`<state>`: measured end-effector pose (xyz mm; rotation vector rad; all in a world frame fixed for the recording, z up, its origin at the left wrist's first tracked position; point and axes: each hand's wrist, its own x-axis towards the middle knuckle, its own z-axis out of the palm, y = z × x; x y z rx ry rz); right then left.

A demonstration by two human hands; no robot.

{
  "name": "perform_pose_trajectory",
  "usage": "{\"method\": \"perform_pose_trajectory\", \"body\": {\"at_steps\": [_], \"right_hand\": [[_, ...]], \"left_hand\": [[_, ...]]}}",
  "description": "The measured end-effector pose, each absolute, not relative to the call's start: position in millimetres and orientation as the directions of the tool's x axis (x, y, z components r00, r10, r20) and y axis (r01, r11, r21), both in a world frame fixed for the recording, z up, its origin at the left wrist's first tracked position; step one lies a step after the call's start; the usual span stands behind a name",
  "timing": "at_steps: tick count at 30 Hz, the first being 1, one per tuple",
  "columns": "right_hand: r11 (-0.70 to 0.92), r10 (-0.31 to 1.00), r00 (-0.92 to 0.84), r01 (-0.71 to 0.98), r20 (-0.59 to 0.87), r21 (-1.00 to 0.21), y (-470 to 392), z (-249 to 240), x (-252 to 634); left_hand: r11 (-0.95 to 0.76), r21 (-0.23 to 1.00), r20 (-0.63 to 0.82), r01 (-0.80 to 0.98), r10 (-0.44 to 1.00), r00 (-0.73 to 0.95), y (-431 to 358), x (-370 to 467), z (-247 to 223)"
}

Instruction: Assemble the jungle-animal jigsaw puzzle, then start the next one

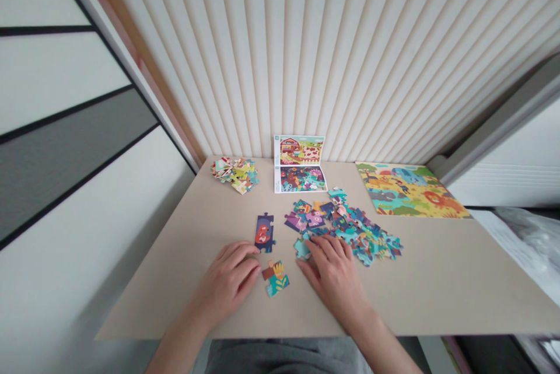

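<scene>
My left hand (231,280) rests on the table, its fingertips at the lower edge of a dark blue joined puzzle section (264,233) with a red figure; whether they grip it is unclear. Just right of that hand lies a tilted teal, brown and yellow puzzle piece (276,278). My right hand (331,266) lies with slightly spread, bent fingers at the near edge of the loose puzzle pile (367,234). Its fingertips touch or cover part of a light teal piece (302,247); the contact is partly hidden.
A folded picture sheet (301,179) stands against the pleated wall. Another heap of puzzle pieces (236,173) sits at the table's back left. An animal picture board (411,190) lies at the back right. The beige table's (175,280) near edge is by my forearms.
</scene>
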<state>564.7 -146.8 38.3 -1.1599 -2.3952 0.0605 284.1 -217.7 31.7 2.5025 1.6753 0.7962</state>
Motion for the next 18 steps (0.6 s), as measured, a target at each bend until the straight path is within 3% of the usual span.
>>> {"method": "perform_pose_trajectory", "body": {"at_steps": [18], "right_hand": [[0.659, 0.752, -0.572, 0.667, 0.327, -0.349, -149, 45, 587]], "left_hand": [[-0.435, 0.287, 0.428, 0.854, 0.855, 0.292, -217, 286, 33]]}}
